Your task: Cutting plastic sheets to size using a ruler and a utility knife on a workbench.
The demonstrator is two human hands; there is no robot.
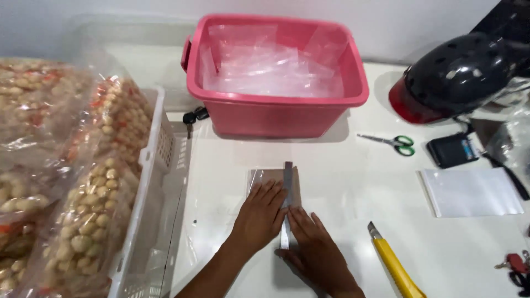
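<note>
Thin clear plastic bag [274, 185], light, limp, slippery, lies flat on the tabletop [342, 221] under my grip; best pinned by flat palms. Left hand [259, 215] and right hand [314, 248], fingers spread, clasping nothing, press a stiff metal ruler [287, 185] across it. Yellow utility knife [395, 265] lies just right.

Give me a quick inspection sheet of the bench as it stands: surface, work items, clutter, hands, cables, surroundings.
Surface: white table.
Work items: metal ruler lying on a small clear bag.
Clutter: yellow utility knife, green-handled scissors, keys, wallet, loose clear bag.
Hands: left hand flat on the bag; right hand pressing the ruler.
Cables: nothing seen.
Surroundings: pink tub of clear bags, white basket of bagged snacks, black helmet.
</note>
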